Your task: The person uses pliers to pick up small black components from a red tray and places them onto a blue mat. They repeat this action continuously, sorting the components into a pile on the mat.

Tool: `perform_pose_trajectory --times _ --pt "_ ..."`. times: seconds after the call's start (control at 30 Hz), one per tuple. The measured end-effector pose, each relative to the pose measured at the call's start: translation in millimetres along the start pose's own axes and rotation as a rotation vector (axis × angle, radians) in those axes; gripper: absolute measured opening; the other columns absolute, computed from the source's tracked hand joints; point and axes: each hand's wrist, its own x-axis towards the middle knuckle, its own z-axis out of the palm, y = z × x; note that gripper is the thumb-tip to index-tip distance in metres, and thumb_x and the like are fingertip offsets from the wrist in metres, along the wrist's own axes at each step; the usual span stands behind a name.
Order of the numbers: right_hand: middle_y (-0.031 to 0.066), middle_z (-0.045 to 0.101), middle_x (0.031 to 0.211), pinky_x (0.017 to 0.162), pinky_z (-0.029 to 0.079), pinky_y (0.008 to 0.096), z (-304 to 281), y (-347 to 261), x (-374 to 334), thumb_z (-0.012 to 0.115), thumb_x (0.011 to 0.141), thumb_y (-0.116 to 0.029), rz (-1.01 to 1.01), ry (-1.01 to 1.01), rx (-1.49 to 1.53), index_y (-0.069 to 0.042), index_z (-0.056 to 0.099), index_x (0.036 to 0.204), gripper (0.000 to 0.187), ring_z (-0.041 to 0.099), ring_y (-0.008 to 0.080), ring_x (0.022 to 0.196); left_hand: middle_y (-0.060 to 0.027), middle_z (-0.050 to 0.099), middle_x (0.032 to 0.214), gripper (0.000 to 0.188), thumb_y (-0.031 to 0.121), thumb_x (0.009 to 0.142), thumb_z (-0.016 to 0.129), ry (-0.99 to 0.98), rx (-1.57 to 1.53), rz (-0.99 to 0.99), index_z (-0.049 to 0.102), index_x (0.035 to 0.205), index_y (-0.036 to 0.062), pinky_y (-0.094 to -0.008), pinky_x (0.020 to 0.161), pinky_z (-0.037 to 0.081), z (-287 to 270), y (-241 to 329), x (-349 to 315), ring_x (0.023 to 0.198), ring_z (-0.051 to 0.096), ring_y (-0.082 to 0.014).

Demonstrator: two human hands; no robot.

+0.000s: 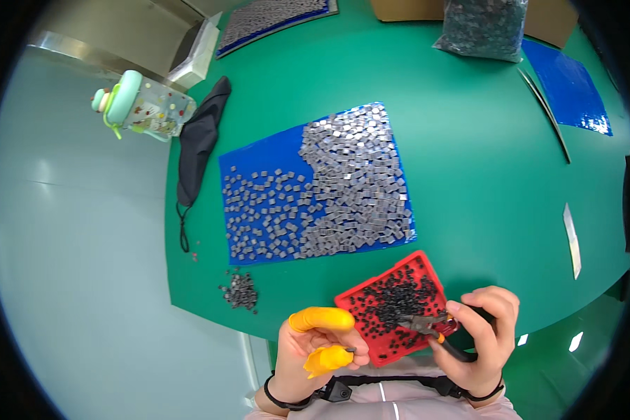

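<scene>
Pliers (421, 323) in right hand (488, 341), over tray (382, 355)

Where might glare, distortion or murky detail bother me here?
Head view: bright glare on the upper grey pieces and along the lower edge of the blue sheet at right; in the head view, the green table's edges curve toward the black rim; also in the head view, black pieces in the red tray merge into a dark clump.
</scene>
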Motion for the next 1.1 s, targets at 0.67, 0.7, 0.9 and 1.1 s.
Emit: perform_pose_trajectory --times 0.67,0.7,0.9,1.1 --pt "0.0113 0.053 0.101 0.078 0.039 0.0423 0 4 1 0.075 0.049 -0.010 -0.018 -0.021 0.028 -0.006 0.064 0.103 0.055 0.051 0.0293 0.088 -0.0101 0.071 0.086 0.034 -0.007 0.073 0.072 0.191 1.260 0.367 0.065 0.105 0.0005 -0.0205 0.061 0.050 -14 76 25 0.074 0.067 -0.0119" --pt "0.0113 0.053 0.101 0.078 0.039 0.0422 1 4 1 0.075 0.049 -0.010 -0.018 -0.018 0.027 -0.006 0.064 0.103 0.055 0.051 0.0292 0.088 -0.0092 0.071 0.086 0.033 -0.006 0.074 0.072 0.181 1.344 0.344 0.065 0.106 0.0015 -0.0200 0.060 0.050 -9 80 33 0.073 0.067 -0.0107" --pt "0.0112 0.053 0.101 0.077 0.039 0.0418 -2 4 1 0.076 0.049 -0.011 -0.037 -0.011 0.051 -0.007 0.064 0.103 0.055 0.051 0.0288 0.088 -0.0066 0.071 0.083 0.043 -0.006 0.071 0.072 0.004 1.626 0.371 0.064 0.112 0.0064 -0.0233 0.065 0.054 -6 81 73 0.074 0.069 -0.0139" --pt "0.0105 0.054 0.099 0.076 0.038 0.0411 4 9 1 0.075 0.050 -0.011 -0.054 -0.005 0.085 -0.008 0.065 0.102 0.054 0.052 0.0281 0.086 -0.0067 0.071 0.082 0.046 -0.006 0.071 0.072 0.011 1.682 0.398 0.064 0.114 0.0100 -0.0247 0.066 0.055 -8 74 86 0.071 0.068 -0.0143"
